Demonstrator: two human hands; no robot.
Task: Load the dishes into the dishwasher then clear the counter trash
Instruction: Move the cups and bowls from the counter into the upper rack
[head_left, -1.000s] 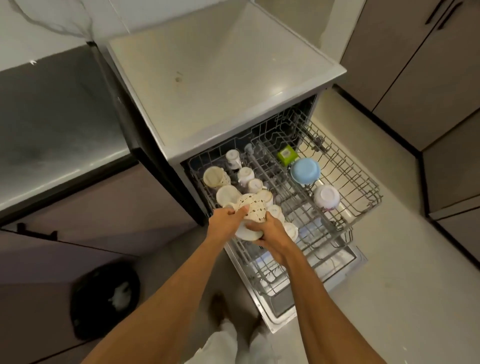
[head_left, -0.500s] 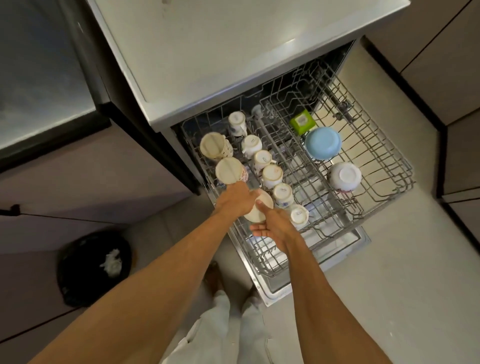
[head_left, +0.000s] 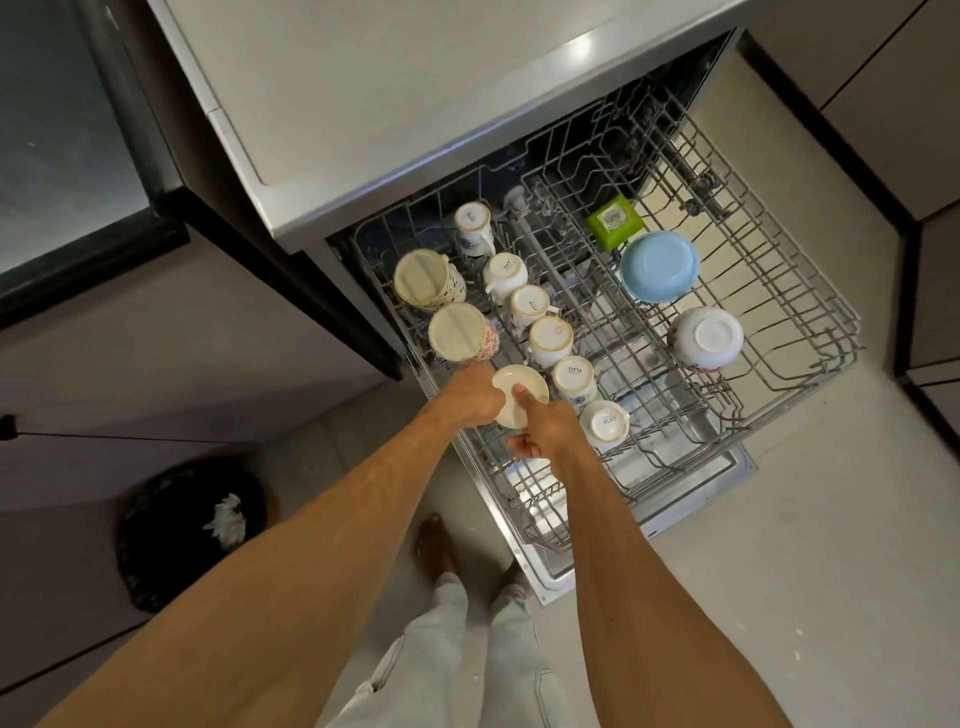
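Dim, warm indoor light from above. Glare streak on dishwasher top (head_left: 582, 49); bright reflection off dishwasher door (head_left: 532, 501) under the rack. Left cabinets (head_left: 130, 395) and bin (head_left: 192, 530) deep in shadow. Wide-angle bending at edges. Forearms (head_left: 311, 545) near lens soft; mild compression smear throughout.

We read SISTA on the bottom of one white cup (head_left: 574, 375) in the rack (head_left: 623, 332). The front cup (head_left: 605, 422) shows it turned round. The green box (head_left: 614, 221) label is too small.
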